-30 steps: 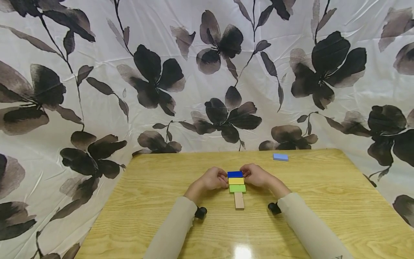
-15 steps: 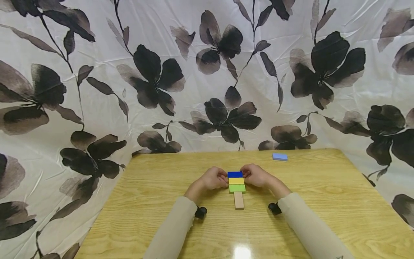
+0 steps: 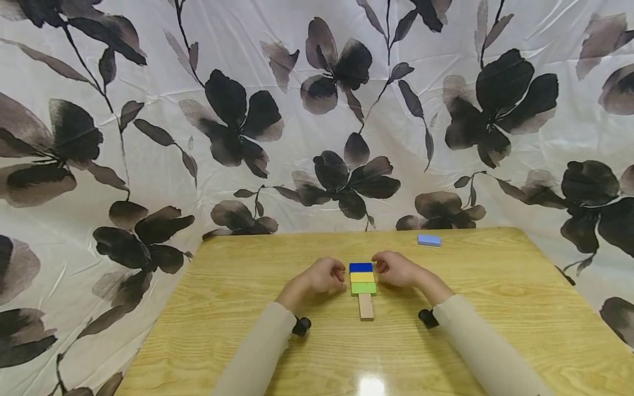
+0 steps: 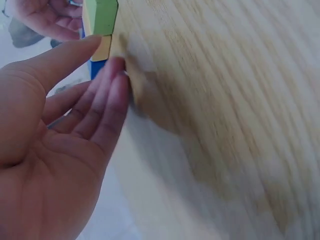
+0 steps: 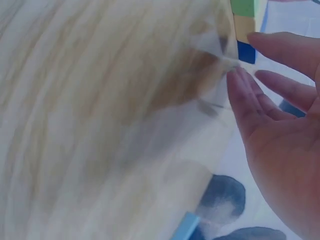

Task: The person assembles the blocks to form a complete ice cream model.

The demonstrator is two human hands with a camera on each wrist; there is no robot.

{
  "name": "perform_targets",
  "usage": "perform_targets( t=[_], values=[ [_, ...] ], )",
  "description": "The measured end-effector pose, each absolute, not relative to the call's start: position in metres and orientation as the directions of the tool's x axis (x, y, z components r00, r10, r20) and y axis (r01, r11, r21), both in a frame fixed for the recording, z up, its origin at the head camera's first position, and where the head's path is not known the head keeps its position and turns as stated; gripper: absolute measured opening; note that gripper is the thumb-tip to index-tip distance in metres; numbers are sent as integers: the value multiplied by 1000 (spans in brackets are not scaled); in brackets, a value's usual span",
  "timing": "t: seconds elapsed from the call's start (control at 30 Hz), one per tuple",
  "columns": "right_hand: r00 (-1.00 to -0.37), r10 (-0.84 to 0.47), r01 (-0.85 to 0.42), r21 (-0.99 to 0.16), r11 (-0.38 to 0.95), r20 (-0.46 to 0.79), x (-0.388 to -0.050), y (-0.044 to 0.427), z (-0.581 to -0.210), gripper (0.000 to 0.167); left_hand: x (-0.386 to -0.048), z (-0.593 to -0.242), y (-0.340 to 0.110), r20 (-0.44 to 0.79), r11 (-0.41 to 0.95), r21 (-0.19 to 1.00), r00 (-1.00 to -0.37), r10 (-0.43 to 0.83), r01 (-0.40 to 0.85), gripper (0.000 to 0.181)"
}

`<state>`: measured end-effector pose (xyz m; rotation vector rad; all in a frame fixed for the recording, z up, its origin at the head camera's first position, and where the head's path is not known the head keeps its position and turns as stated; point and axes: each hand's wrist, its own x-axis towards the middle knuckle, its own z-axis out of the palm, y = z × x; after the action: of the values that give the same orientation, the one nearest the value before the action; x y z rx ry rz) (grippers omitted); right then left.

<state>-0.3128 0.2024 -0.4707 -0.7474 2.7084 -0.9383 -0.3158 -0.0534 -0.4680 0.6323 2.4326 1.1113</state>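
Four flat blocks lie in a column mid-table in the head view: a dark blue block (image 3: 360,267) farthest off, then a yellow block (image 3: 362,277), a green block (image 3: 364,287) and, lengthwise below them, a plain wooden block (image 3: 366,307). Just left of the column is my left hand (image 3: 323,275), holding nothing, its fingers loosely bent and a small gap from the blocks. On the other side my right hand (image 3: 396,269) is likewise free, fingertips near the blue block's right end. Both wrist views show relaxed fingers and thumb beside the blocks' ends.
A light blue block (image 3: 428,240) lies near the far edge of the wooden table (image 3: 223,308), right of the column. Behind the table hangs a white cloth (image 3: 277,33) with dark flowers.
Both hands have drawn slightly outward from the column, left hand leftward and right hand rightward, letting go of the dark blue block's ends. The blocks appear to stay in place.
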Motion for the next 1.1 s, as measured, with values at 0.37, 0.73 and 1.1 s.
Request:
perform_targets(
  t=[0.37,0.73,1.1],
  values=[
    [-838,-545,-466,-564,681,35,-295,232,-452,43,-295,-463,-61,-129,703,546,-784,608,455,65],
    [-878,-473,-429,-558,711,73,-285,270,-434,49,-271,-467,-53,-115,707,476,-760,639,523,78],
    [-921,-369,-376,-533,758,124,-300,309,-436,53,-255,-474,-45,-132,742,356,-756,642,568,82]
  ],
)
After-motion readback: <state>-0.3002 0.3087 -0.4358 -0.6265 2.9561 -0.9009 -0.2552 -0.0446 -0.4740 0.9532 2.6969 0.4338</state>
